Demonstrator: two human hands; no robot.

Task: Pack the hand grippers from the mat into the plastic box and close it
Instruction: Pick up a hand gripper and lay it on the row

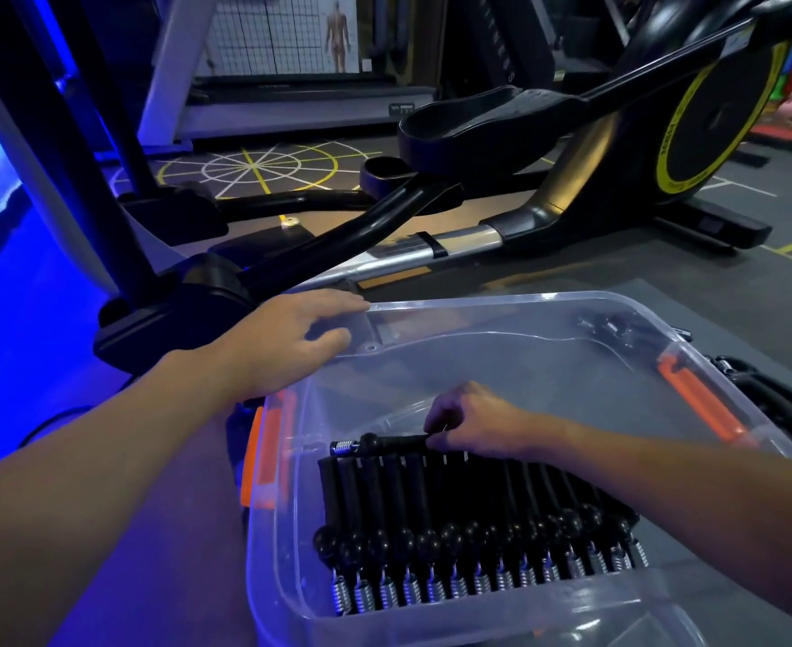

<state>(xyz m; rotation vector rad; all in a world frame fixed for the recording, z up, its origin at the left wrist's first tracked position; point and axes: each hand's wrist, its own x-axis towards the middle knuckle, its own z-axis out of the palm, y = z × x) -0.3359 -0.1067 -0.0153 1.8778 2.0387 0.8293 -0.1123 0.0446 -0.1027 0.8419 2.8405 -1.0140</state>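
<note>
The clear plastic box point(501, 614) sat open on the floor, a row of black hand grippers point(469, 530) packed along its near side. The right hand point(473, 424) pinched one more hand gripper point(385, 445) lying crosswise above the row. The left hand point(286, 338) rested spread on the lid point(478, 319) behind, gripping nothing.

hand grippers point(693, 326) behind far box wall: blurred | plastic box point(571, 614) near edge: cropped

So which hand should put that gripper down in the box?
The right hand: its fingers already pinch the hand gripper over the packed row. The left hand rests on the plastic box, steadying it.
</note>
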